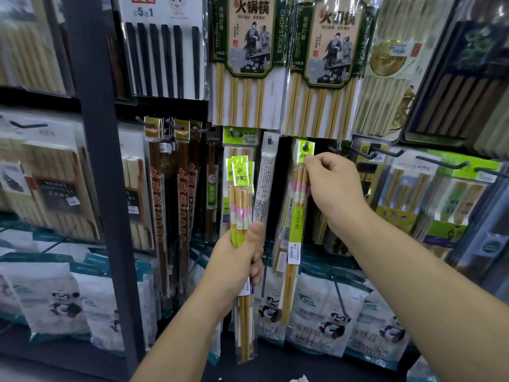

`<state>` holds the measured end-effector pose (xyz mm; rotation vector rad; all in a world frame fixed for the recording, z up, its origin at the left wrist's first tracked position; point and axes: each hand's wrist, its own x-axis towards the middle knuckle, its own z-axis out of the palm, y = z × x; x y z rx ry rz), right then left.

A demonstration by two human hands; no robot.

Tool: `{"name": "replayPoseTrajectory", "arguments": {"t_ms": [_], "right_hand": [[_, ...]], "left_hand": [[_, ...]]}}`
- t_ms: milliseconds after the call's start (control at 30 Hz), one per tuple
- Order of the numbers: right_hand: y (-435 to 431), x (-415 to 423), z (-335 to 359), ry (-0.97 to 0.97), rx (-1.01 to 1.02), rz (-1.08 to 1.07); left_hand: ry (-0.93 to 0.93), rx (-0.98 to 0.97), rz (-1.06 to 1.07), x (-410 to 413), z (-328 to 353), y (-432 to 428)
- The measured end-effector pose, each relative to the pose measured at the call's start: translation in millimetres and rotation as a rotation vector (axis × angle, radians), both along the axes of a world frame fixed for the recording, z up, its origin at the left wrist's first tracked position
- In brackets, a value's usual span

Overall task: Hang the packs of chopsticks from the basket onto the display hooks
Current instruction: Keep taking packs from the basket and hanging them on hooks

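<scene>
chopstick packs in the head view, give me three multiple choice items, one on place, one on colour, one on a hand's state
1. Where does the pack pinched by the right hand sit?
A. in a basket
B. on a display hook
C. on the floor

2. What colour is its header card?
A. red
B. black
C. bright green

3. What is the left hand doing?
A. gripping a bundle of packs
B. hanging open
C. pressing a shelf

Answers:
1 B, the hook's tip pokes through the hole in the header.
2 C, the card is lime green.
3 A, fingers and thumb wrap round the bundle.
</scene>
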<state>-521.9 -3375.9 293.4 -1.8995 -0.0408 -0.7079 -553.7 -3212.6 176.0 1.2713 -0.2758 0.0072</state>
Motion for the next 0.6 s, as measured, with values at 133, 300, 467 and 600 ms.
{"name": "replayPoseTrajectory", "arguments": {"t_ms": [133, 300, 467, 600], "right_hand": [[0, -2, -5, -0.015, 0.02, -0.021], [2, -15, -17, -0.072, -0.012, -0.052], [25, -30, -27, 0.102, -0.157, 0.173], [32, -31, -29, 0.146, -0.128, 0.238]], "left_hand": [[0.057, -0.088, -0.017, -1, 3, -2], [0.035, -0.023, 0.0, -2, 3, -2], [-0.014, -0.017, 0.047, -3, 2, -5], [-0.041, -0.038, 0.04, -2, -1, -5]]}}
